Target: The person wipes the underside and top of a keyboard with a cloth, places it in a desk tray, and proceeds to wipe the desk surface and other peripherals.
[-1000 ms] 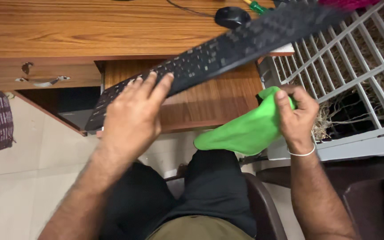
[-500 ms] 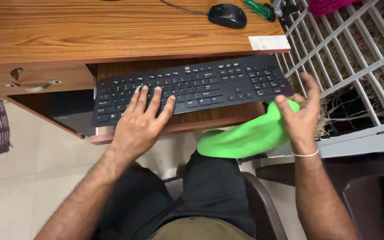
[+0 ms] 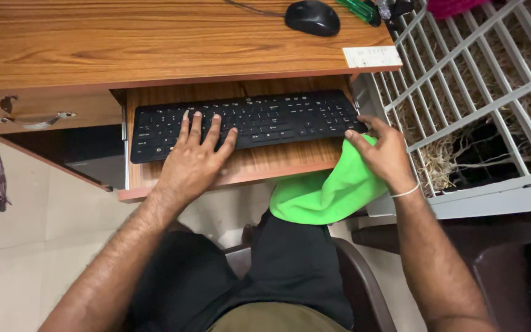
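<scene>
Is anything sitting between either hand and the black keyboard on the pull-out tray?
Nothing visible. The left hand rests directly on the keyboard; the right hand, holding the green cloth, touches its right end.

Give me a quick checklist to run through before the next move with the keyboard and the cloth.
1. Keyboard lying flat on the pull-out tray: ok.
2. Left hand steadying the keyboard, fingers on the keys: ok.
3. Right hand gripping the green cloth: ok, though the cloth droops off the tray edge over the lap.
4. Right fingertips at the keyboard's right end: ok, touching or nearly so.
5. Tray pulled out far enough to reach every key: not ok, the back row sits close under the desk edge.
6. Keyboard cable free: cannot tell, none visible.
</scene>
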